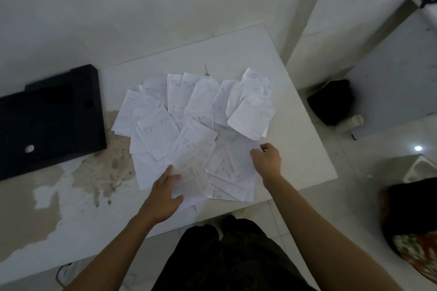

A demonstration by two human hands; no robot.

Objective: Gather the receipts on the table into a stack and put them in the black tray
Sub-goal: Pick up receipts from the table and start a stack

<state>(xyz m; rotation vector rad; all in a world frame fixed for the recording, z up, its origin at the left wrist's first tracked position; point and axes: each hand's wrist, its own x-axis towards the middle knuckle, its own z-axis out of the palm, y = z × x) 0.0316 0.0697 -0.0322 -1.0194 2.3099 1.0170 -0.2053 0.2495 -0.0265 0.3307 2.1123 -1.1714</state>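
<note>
Several white receipts [194, 125] lie spread and overlapping across the middle of the white table [295, 149]. The black tray [49, 120] sits at the table's left edge, apart from the papers. My left hand [165, 194] rests flat on the near receipts with its fingers spread. At the right edge of the pile, my right hand [267, 160] has its fingers curled onto a receipt; whether it grips the paper is unclear.
The tabletop near me on the left has worn, peeling patches [99, 172]. A black bag [333, 101] and a white cup [357, 123] sit on the floor to the right. Another person [411, 222] is at the right edge. A wall stands behind the table.
</note>
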